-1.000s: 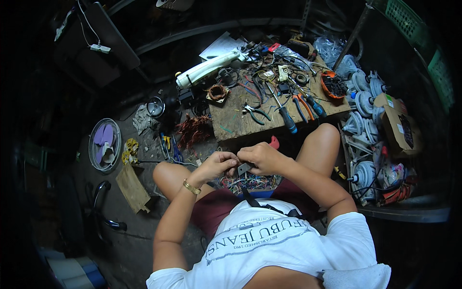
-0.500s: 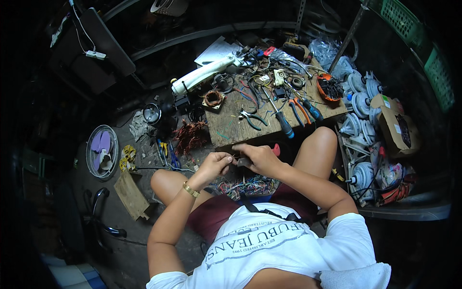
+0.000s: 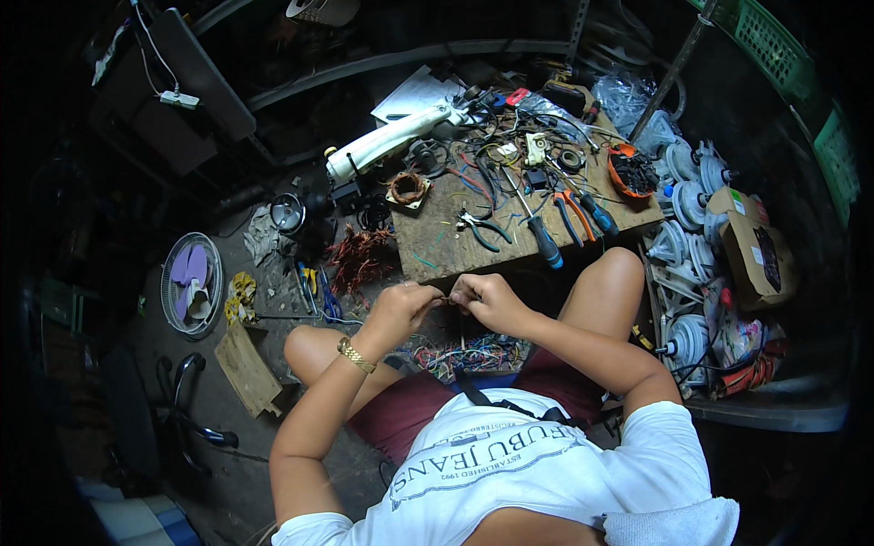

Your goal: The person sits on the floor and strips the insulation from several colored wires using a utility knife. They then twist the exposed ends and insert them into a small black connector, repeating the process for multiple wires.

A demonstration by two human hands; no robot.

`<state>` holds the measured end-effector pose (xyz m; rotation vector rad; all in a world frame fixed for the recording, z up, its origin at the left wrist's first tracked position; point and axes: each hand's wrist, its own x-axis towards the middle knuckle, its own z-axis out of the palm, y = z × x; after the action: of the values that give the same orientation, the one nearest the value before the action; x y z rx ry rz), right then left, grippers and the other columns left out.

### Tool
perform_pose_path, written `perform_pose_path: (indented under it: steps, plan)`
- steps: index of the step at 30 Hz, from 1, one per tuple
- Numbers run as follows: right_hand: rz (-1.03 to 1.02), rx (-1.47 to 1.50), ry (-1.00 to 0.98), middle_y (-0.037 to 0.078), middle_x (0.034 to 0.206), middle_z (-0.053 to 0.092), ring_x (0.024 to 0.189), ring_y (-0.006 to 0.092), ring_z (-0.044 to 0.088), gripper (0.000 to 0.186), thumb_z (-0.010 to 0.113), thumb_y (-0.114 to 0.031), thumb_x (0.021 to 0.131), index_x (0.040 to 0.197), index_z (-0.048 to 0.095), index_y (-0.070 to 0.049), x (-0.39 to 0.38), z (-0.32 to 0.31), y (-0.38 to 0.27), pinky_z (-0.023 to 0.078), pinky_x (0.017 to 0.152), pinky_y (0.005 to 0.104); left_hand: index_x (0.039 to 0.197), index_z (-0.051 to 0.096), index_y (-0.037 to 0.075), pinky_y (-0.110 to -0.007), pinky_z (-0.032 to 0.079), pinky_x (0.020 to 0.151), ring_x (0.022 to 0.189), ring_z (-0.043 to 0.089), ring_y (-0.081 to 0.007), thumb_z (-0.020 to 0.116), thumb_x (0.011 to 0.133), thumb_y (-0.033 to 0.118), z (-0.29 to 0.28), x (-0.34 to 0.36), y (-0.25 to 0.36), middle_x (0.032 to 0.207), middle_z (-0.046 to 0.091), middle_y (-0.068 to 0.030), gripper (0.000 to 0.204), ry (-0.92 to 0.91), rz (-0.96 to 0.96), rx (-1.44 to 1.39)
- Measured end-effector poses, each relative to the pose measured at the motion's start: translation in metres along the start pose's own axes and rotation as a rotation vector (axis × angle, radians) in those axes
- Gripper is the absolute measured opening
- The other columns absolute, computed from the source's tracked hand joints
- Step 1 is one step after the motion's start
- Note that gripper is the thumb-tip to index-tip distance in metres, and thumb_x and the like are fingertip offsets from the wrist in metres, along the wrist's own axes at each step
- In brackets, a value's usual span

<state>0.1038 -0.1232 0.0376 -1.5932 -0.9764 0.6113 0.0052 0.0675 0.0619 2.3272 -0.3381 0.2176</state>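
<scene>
My left hand (image 3: 402, 308) and my right hand (image 3: 492, 302) meet in front of the wooden bench's near edge, over my lap. Both pinch a short, thin, brownish wire (image 3: 446, 300) between their fingertips; its ends are hidden by the fingers. Below the hands lies a heap of many-coloured wire scraps (image 3: 464, 353), between my knees. Nearest on the bench top are green-handled pliers (image 3: 482, 231) and a blue-handled screwdriver (image 3: 544, 242).
The wooden bench (image 3: 428, 246) carries a copper coil (image 3: 407, 189), orange-and-blue pliers (image 3: 574, 218) and an orange bowl (image 3: 630, 171) of dark bits. Fan motors and pulleys (image 3: 685, 205) crowd the right. At left stand a caged purple fan (image 3: 191, 280) and a wooden block (image 3: 248, 371).
My right hand's fingers have closed in to a pinch beside my left fingertips. A red piece that showed beside my right hand is no longer visible. The view has shifted slightly.
</scene>
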Motion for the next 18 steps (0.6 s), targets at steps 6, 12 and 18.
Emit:
perform_pose_path:
  steps: [6,12,18]
  plan:
    - [0.622,1.491,-0.539,-0.003,0.056,0.04,0.041,0.0061,0.034,0.025,0.049,-0.03,0.097,0.081,0.049,-0.011,-0.005,0.015,-0.006,0.029,0.04,0.0206,0.088,0.066,0.011,-0.028,0.042,0.052,0.06,0.048,-0.0132,0.063,0.064,0.011,-0.023,0.012,-0.014,0.066,0.048,0.0025,0.025,0.173,0.601,0.641]
    - [0.139,-0.085,-0.239,0.007,0.072,0.06,0.063,0.0205,0.056,0.018,0.059,-0.021,0.084,0.094,0.062,-0.006,0.06,-0.062,-0.002,0.045,0.059,0.0325,0.091,0.064,0.009,-0.034,0.046,0.058,0.067,0.058,-0.0217,0.059,0.072,0.007,-0.009,0.015,-0.062,0.074,0.058,-0.0047,0.019,0.345,0.147,0.556]
    - [-0.004,-1.408,0.262,0.011,0.082,0.067,0.083,0.0299,0.067,0.015,0.057,-0.009,0.075,0.085,0.069,-0.011,0.15,-0.214,0.051,0.053,0.067,0.0429,0.108,0.063,0.006,-0.044,0.049,0.073,0.083,0.065,-0.0343,0.052,0.089,0.015,-0.002,-0.006,-0.183,0.092,0.067,-0.0182,0.024,0.386,-0.732,0.295]
